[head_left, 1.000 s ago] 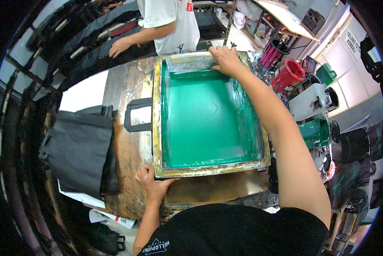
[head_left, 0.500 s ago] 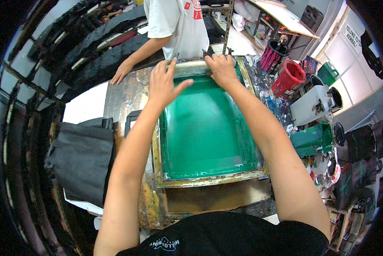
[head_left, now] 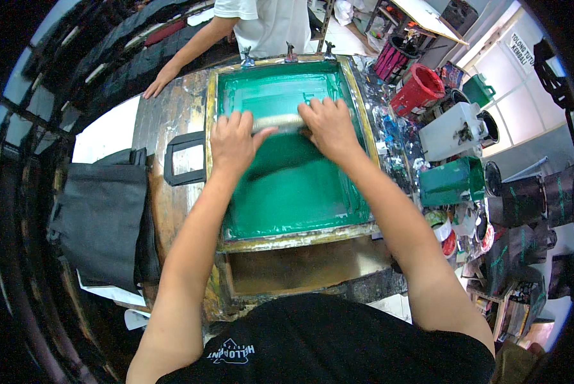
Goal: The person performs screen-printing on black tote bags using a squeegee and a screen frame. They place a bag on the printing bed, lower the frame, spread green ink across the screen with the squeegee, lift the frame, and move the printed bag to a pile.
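Note:
A wooden-framed printing screen [head_left: 287, 241] lies on the worktable, its mesh covered in green ink [head_left: 293, 201]. Across its upper half runs a squeegee [head_left: 278, 121] with a pale wooden grip. My left hand [head_left: 233, 142] closes over the squeegee's left end, thumb stretched along the grip. On its right end sits my right hand [head_left: 328, 131], fingers curled over the top. The blade's lower edge is mostly hidden by my hands and the ink. From under the screen's left side sticks out a black fabric handle loop [head_left: 170, 160].
Black fabric bags [head_left: 104, 217] are stacked at the left. Clamps [head_left: 291, 54] line the screen's far edge. Another person's hand [head_left: 161, 82] rests on the table's far left corner. A red bucket [head_left: 418, 91], pale jug [head_left: 450, 131] and green container [head_left: 450, 182] crowd the right.
Both hands have come from the screen's far end toward me with the squeegee. My left fingers, spread before, are now curled over the grip. The whole view has shifted slightly.

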Demonstrator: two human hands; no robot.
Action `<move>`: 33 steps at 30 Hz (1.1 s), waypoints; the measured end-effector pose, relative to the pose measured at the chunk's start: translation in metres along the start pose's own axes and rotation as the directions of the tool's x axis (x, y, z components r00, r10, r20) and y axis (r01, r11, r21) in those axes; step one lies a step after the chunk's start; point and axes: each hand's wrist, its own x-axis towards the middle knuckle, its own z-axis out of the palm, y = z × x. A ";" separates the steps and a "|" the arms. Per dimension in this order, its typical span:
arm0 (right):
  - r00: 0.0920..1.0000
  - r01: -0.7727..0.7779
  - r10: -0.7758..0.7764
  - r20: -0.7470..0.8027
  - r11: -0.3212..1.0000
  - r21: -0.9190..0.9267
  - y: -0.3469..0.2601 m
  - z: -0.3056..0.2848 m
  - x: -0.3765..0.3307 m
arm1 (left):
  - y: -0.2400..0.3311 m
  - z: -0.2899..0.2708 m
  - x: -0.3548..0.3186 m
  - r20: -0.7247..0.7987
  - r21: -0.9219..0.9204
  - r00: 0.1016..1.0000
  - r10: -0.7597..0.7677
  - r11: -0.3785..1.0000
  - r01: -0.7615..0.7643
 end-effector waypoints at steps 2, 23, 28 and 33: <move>1.000 0.002 -0.002 0.029 1.000 0.019 -0.019 -0.025 -0.027 | 0.017 -0.027 -0.027 0.013 -0.008 1.000 -0.003 1.000 0.003; 0.985 -0.085 0.072 0.157 0.993 0.077 -0.098 -0.109 -0.159 | 0.043 -0.143 -0.193 0.139 -0.190 0.941 -0.307 0.925 0.330; 0.981 -0.138 0.122 0.148 0.985 0.101 -0.115 -0.112 -0.168 | 0.024 -0.143 -0.215 0.433 0.008 0.757 -0.489 0.842 0.539; 0.983 -0.170 0.153 0.098 0.965 0.197 -0.111 -0.141 -0.148 | 0.024 -0.146 -0.232 0.308 -0.123 0.781 -0.543 0.791 0.599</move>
